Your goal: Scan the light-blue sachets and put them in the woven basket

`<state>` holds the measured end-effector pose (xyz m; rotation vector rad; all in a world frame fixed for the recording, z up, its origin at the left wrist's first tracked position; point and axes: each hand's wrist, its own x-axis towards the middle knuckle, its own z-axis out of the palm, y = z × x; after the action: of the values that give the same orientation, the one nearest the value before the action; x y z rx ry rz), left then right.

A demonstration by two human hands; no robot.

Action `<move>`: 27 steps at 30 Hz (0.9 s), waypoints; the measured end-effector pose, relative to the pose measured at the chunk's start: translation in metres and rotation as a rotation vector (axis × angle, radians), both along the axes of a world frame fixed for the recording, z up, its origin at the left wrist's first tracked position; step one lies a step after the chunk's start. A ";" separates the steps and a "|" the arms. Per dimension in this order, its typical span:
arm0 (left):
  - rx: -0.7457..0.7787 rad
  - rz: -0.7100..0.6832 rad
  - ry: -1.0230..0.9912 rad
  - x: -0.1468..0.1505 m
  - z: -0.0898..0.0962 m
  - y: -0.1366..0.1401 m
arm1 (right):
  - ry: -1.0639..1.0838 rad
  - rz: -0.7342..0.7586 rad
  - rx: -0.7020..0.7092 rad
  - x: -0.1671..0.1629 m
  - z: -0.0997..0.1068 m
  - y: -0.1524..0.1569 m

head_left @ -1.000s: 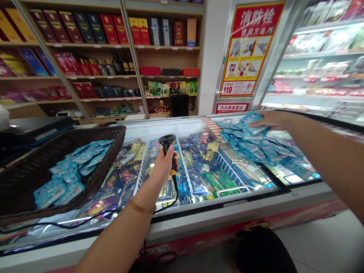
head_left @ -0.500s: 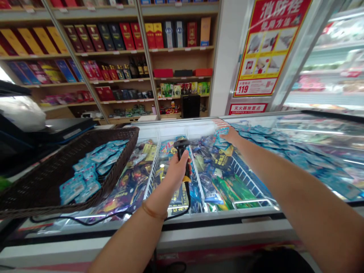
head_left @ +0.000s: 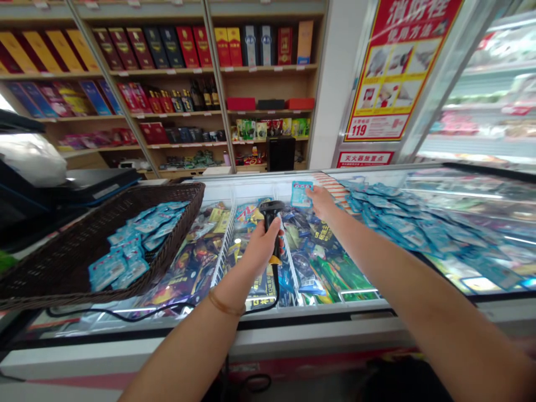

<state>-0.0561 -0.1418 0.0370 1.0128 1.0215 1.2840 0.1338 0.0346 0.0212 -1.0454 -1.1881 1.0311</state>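
Note:
My left hand is wrapped round the handle of a black barcode scanner, held upright above the freezer's glass top. Its black cable hangs from the handle and loops off to the left. Between the fingers of my right hand, a small blue packet is pinched, its printed face toward me, just right of the scanner head. To the right, a heap of similar blue packets lies on the glass. More blue packets rest inside the dark wicker basket on the left.
Under the glass, white wire baskets hold colourful frozen packages. The freezer's front rim runs across below my arms. Behind it stand shelves of boxes and bottles, and a red and yellow poster.
My right hand has moved left with the blue packet, away from the heap and closer to the scanner. The packet now faces me more flatly. My left hand has barely moved.

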 end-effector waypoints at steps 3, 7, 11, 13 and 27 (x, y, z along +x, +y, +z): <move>0.003 -0.005 0.000 0.000 0.003 -0.002 | 0.293 0.149 -0.052 -0.029 -0.012 -0.013; -0.006 -0.033 0.048 0.000 0.006 -0.004 | 0.417 0.178 -0.054 -0.039 -0.019 -0.020; -0.003 -0.138 0.128 0.002 0.002 -0.006 | 0.472 0.192 -0.060 -0.033 -0.021 -0.017; 0.004 -0.173 0.156 0.003 0.000 -0.007 | 0.487 0.183 -0.065 -0.032 -0.024 -0.015; 0.024 -0.195 0.215 -0.002 -0.009 -0.002 | 0.513 0.209 -0.047 -0.034 -0.032 -0.010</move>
<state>-0.0576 -0.1440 0.0277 1.2574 1.0426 1.0456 0.0998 0.0246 -0.0112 -0.6401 -0.8628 1.3952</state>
